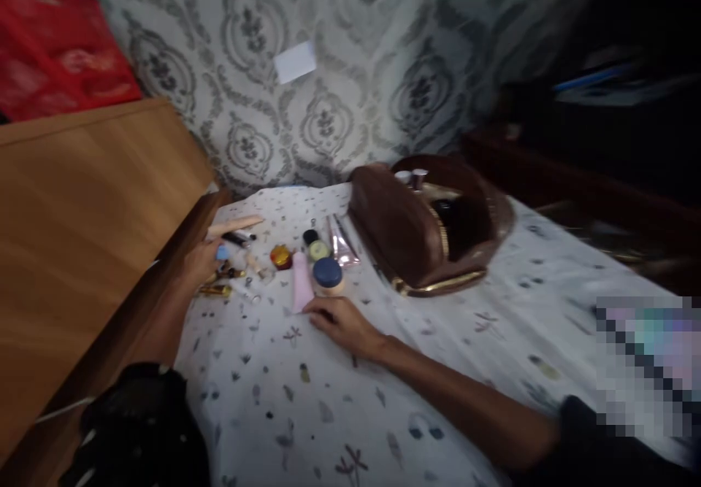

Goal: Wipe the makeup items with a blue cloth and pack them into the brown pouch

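Note:
Several small cosmetics lie on a white patterned sheet [307, 407]: a pink tube [301, 282], a blue-lidded jar [327, 274], a red-gold pot [280, 256], a green-lidded pot [319, 250] and a clear shiny packet [342, 242]. My left hand [211, 250] rests at the left of the group, index finger stretched out, over a small blue-capped item [222, 252]. My right hand [342, 324] lies on the sheet just below the pink tube and the jar, fingers curled down; nothing shows in it. An open brown cosmetic bag [399, 231] with gold trim stands to the right.
A wooden board or headboard [93, 209] runs along the left, with red fabric [55, 49] above it. Patterned grey wallpaper [339, 71] is behind. Dark furniture [602, 122] fills the upper right. A pixelated patch [646, 363] covers the right edge.

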The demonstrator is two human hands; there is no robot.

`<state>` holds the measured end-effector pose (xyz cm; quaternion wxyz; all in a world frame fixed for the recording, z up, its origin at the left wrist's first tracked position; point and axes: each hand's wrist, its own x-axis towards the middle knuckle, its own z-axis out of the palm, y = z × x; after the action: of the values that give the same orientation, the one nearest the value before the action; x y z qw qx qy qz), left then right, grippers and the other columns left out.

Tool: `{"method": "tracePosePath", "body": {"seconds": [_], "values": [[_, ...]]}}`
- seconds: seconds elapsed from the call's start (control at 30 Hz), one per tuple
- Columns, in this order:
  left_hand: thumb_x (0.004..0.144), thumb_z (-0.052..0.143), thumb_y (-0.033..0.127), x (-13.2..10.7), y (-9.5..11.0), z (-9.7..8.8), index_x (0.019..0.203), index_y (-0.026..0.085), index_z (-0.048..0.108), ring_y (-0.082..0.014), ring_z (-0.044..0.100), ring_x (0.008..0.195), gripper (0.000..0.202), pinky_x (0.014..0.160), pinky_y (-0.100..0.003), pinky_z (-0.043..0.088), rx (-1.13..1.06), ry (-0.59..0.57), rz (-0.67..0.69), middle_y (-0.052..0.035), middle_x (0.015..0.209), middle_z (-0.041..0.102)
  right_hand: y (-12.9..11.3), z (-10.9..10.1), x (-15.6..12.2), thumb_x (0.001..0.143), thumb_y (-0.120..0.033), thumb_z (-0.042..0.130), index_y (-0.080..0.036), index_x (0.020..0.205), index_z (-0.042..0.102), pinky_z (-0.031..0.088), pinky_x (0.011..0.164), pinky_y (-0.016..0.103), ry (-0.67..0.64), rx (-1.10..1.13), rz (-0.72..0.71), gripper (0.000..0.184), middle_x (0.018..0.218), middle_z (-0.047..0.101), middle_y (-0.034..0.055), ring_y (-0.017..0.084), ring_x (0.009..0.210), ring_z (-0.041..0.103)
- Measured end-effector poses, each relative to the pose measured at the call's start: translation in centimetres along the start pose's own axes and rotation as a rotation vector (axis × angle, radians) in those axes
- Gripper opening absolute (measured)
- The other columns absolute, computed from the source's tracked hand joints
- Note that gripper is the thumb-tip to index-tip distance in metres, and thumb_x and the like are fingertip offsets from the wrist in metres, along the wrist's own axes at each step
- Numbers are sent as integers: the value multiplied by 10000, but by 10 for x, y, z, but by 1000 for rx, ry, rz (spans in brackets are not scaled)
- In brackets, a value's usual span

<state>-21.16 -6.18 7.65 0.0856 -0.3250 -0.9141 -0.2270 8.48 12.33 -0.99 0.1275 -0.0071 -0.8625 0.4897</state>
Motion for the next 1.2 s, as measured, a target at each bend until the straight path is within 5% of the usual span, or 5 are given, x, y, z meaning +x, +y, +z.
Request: {"method": "tracePosePath", "body": {"seconds": [0.17, 0.4, 0.7, 0.97, 1.2], "values": [[702, 689, 196, -6, -20, -6, 984, 217, 661, -241, 604, 1008, 285, 852, -298, 428, -69, 110, -97, -60, 1048, 694, -3, -2, 0, 883, -183, 511, -170, 1014, 732, 454, 655, 262, -6, 7, -7, 257, 819, 719, 40, 152, 672, 593], [675, 689, 424, -21, -1, 4, 959, 166, 624, -171, 579, 779, 389, 743, -276, 453, -489, 186, -154, -13, 836, 627, -5, 1, -1, 896, -242, 491, -179, 990, 727, 440, 618, 267, 4, -14, -6, 261, 733, 682, 19, 149, 625, 559], [556, 810, 531, -61, 42, 35, 923, 161, 644, -112, 542, 595, 547, 540, -224, 419, -958, -26, -303, 20, 688, 579, -4, 3, -3, 919, -286, 499, -169, 1068, 710, 504, 686, 296, -25, -52, -66, 283, 837, 716, 53, 170, 700, 623], [566, 830, 533, -93, 68, 36, 876, 158, 631, -51, 393, 366, 525, 357, -184, 254, -1144, -242, -370, 68, 554, 501, 5, 10, -6, 940, -380, 533, -228, 1347, 557, 315, 1159, 555, -67, -238, -300, 435, 1542, 419, 136, 303, 1439, 363], [561, 855, 532, -123, 103, 53, 814, 165, 629, -64, 504, 491, 500, 482, -188, 387, -1253, -340, -367, 29, 632, 566, -12, 2, -5, 950, -465, 508, -197, 1158, 620, 525, 940, 412, 55, -59, -179, 358, 1140, 680, 124, 265, 1068, 634]]}}
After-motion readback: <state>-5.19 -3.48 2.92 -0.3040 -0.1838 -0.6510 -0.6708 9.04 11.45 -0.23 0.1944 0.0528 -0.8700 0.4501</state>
